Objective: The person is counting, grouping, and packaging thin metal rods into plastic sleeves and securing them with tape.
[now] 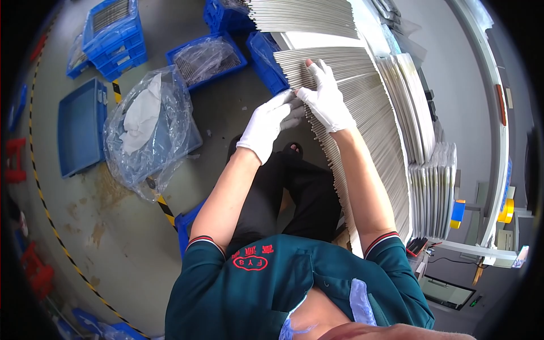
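Note:
A long bank of thin grey metal rods (371, 105) lies side by side at my right, their ends forming a ragged edge toward me. My right hand (328, 102), in a white glove with bare fingertips, rests on these rods near their ends, thumb and fingers apart. Beside the rod ends is my left hand (269, 124), also white-gloved. Its fingers are stretched toward my right thumb and partly overlap one another. No held thing shows in either hand. Farther off, another layer of similar rods (306, 16) lies beyond a white strip.
Stacked pale sheet bundles (405, 107) stand right of the rods. On the floor at left are a blue tray (82, 127), a bin covered in clear plastic (175, 127) and stacked blue crates (116, 39). A blue crate with bagged rods (190, 79) sits ahead. Striped tape (48, 224) marks the floor.

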A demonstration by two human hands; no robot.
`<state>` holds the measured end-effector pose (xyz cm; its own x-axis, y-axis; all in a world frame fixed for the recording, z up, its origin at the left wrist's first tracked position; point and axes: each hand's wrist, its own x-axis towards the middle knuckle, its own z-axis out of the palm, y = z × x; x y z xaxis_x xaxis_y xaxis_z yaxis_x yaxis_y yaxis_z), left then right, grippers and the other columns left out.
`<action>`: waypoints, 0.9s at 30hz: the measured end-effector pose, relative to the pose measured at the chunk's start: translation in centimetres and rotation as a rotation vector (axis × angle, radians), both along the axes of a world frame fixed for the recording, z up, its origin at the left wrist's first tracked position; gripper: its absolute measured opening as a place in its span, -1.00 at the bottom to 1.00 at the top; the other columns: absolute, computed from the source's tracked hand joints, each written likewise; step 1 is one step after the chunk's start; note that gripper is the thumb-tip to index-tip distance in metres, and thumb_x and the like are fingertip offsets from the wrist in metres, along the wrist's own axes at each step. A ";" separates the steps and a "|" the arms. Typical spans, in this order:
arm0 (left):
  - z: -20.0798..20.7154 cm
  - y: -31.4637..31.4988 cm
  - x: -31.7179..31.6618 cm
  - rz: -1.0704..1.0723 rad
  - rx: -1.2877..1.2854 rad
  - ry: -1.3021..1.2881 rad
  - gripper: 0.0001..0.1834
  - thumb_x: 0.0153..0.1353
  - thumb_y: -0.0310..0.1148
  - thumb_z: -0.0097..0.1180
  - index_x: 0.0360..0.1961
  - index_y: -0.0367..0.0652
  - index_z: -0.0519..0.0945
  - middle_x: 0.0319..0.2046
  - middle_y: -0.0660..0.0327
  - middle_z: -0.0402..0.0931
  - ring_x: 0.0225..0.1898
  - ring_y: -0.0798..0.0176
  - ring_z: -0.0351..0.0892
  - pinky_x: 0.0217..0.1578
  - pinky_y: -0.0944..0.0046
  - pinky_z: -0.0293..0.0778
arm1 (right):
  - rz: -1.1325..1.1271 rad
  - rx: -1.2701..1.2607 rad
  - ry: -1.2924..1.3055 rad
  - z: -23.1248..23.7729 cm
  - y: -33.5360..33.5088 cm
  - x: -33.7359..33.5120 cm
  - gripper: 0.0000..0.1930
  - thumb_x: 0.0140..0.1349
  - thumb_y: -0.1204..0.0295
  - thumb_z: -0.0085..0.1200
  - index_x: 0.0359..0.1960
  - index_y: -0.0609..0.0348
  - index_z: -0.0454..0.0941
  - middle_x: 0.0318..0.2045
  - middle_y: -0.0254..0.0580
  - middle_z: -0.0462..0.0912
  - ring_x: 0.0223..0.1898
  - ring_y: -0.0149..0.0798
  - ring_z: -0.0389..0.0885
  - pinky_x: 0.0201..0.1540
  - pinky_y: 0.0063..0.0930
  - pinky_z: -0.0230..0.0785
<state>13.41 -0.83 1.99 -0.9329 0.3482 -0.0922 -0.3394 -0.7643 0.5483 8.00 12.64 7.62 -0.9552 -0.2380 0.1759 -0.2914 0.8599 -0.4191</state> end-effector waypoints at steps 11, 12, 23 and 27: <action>-0.2 0.0 -0.3 -0.001 0.022 -0.016 -0.52 0.20 -0.48 -0.18 0.15 -0.40 0.16 0.03 -0.02 0.32 0.00 0.10 0.41 0.02 0.20 0.33 | -0.032 0.064 -0.057 0.5 -0.3 0.1 -0.27 -0.13 0.21 0.12 0.16 0.13 0.20 0.16 0.27 0.10 0.17 0.17 0.12 0.19 -0.17 0.05; -0.2 0.0 -0.3 -0.001 0.023 -0.014 -0.52 0.20 -0.48 -0.18 0.15 -0.40 0.16 0.03 -0.02 0.32 0.00 0.10 0.41 0.02 0.20 0.33 | -0.047 -0.002 -0.026 0.6 -0.5 0.3 -0.35 -0.12 0.25 0.11 0.10 0.07 0.28 0.16 0.25 0.12 0.17 0.19 0.11 0.18 -0.15 0.05; 0.5 -0.4 0.1 0.008 0.026 -0.034 -0.56 0.23 -0.42 -0.17 0.11 -0.37 0.23 0.01 -0.04 0.34 -0.04 0.10 0.44 -0.02 0.21 0.37 | 0.197 0.278 0.525 0.9 -0.1 0.8 -0.82 -0.25 0.59 0.01 -0.60 -0.02 0.56 -0.04 -0.02 0.46 0.03 0.23 0.28 0.04 -0.05 0.18; 0.0 -0.2 0.1 0.018 0.052 0.004 -0.57 0.23 -0.41 -0.17 0.10 -0.37 0.24 0.01 -0.04 0.35 -0.04 0.11 0.45 -0.04 0.22 0.38 | 0.210 0.284 0.540 1.4 -0.6 1.2 -0.82 -0.25 0.60 0.01 -0.59 -0.02 0.56 -0.04 -0.03 0.47 0.02 0.23 0.28 0.03 -0.04 0.19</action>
<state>13.51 -1.05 2.04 -0.9393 0.3356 -0.0711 -0.3235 -0.7975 0.5093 9.16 12.08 9.00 -0.6777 -0.5182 0.5217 -0.5716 0.8176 0.0697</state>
